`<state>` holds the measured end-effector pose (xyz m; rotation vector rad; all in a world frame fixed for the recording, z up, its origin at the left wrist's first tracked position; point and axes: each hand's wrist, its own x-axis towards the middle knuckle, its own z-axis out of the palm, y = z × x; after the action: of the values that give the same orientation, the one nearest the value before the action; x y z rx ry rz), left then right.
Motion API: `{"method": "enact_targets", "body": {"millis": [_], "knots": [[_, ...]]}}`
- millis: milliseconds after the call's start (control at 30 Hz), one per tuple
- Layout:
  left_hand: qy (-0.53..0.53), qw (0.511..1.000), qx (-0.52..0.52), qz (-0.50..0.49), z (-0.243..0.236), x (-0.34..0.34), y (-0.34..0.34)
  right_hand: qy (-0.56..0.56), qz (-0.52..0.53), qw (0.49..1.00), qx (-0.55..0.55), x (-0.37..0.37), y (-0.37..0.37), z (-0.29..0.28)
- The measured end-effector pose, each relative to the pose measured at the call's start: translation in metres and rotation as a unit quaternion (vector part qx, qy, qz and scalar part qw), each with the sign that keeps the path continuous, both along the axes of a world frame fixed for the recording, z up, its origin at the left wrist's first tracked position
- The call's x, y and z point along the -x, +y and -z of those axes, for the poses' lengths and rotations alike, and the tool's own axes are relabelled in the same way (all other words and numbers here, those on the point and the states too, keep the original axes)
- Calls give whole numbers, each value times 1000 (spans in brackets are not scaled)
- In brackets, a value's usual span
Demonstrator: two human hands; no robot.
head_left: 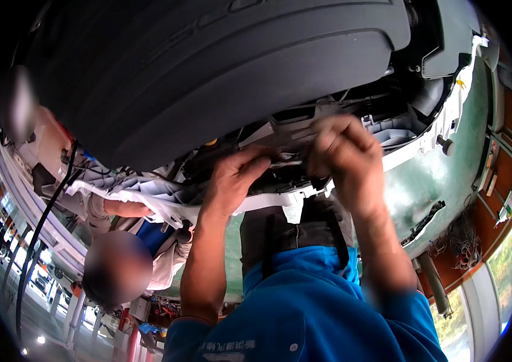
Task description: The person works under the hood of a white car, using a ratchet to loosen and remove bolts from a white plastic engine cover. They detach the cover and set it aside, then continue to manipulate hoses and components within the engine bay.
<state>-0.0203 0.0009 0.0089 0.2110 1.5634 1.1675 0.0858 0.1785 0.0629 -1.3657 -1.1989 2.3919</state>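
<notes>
"What is in front of the wearer?"

"A large, dark grey moulded panel (256,78) fills the top of the view. Below it curves a long white bumper shell (402,155), its inner side facing up, with ribs and tabs along the edge. A shadowed gap full of dark parts lies between the two."

"Where are the hands?"

"Both reach up from the lower edge into that gap, over the middle of the shell's near edge. The left hand (235,176) is bent at the knuckles, thumb close to the forefinger. The right hand (352,160) is a little higher, its fingers curled and blurred by motion."

"Are they grasping anything?"

"I cannot tell for either one. Some thin, shiny pieces show between them, too small to name."

"And around them?"

"The wearer has a blue shirt (292,308). At the shell's left end, a second person's forearm (126,208) lies close to the white edge; whether it touches is unclear. A dark round knob (446,145) sticks out from the shell's right edge. Beyond that edge is a green floor (431,178), and farther right, a tangled bundle of wires (464,244)."
</notes>
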Motion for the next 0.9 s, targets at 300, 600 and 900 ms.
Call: {"method": "enact_targets", "body": {"millis": [300, 600, 900], "knots": [[-149, 983, -75, -82, 4, -2, 0, 95, -179, 929, -310, 22, -67, -27], [11, 1000, -12, -15, 10, -7, -6, 152, 21, 982, 107, -14, 20, 24], [-113, 984, -109, -88, 12, -4, -4, 127, -167, 903, -375, 33, -76, -23]]}}
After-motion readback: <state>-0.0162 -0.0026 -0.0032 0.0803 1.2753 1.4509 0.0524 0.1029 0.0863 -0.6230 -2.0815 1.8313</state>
